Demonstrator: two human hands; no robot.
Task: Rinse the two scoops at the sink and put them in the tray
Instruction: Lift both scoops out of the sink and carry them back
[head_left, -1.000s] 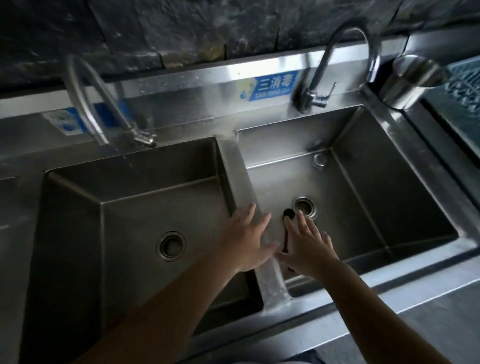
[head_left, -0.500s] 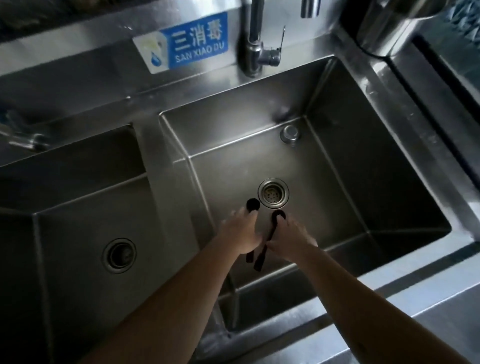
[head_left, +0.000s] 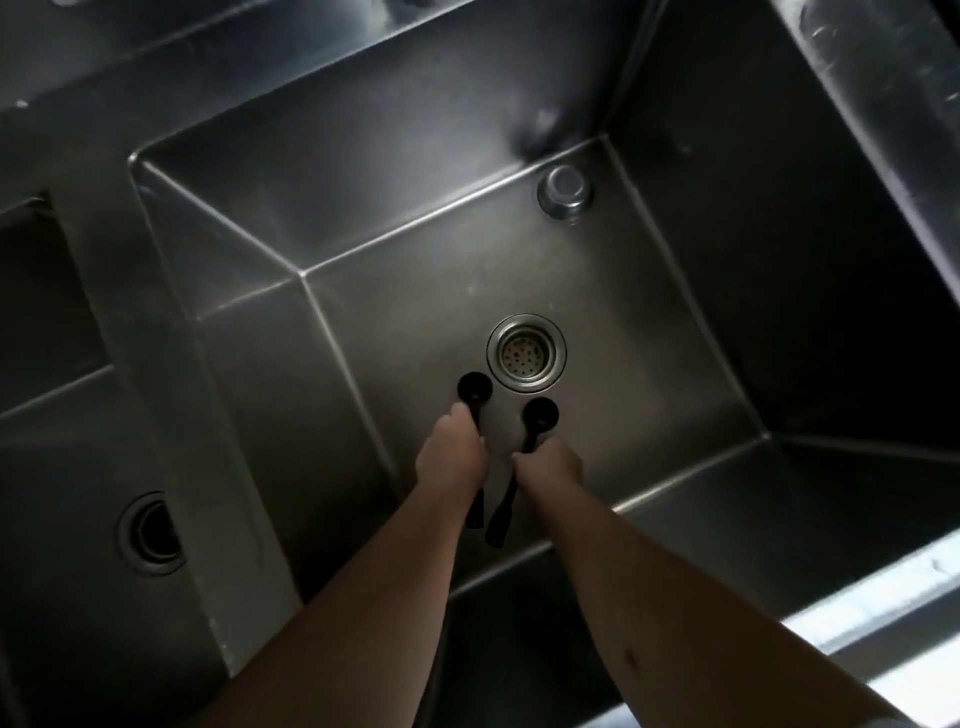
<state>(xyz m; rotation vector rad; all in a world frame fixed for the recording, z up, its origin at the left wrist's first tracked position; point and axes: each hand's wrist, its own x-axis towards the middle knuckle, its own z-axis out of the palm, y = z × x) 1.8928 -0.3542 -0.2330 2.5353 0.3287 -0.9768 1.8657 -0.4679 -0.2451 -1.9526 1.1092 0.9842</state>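
Observation:
Two black scoops lie low in the right steel sink basin (head_left: 675, 322), close to its strainer drain (head_left: 526, 352). My left hand (head_left: 451, 457) is closed around the handle of the left scoop (head_left: 474, 387), whose round bowl points toward the drain. Around the handle of the right scoop (head_left: 540, 414) my right hand (head_left: 550, 465) is closed. Both handle ends stick out behind my wrists. The tray and the faucet are out of view.
A round overflow fitting (head_left: 565, 188) sits at the basin's back corner. A steel divider (head_left: 171, 364) separates this basin from the left basin with its own drain (head_left: 150, 532). The bright front rim (head_left: 857, 613) runs along the lower right.
My head has moved closer and lower over the right basin, so faucet and sign left the view. Both hands went from open above the scoops to closed on the two handles.

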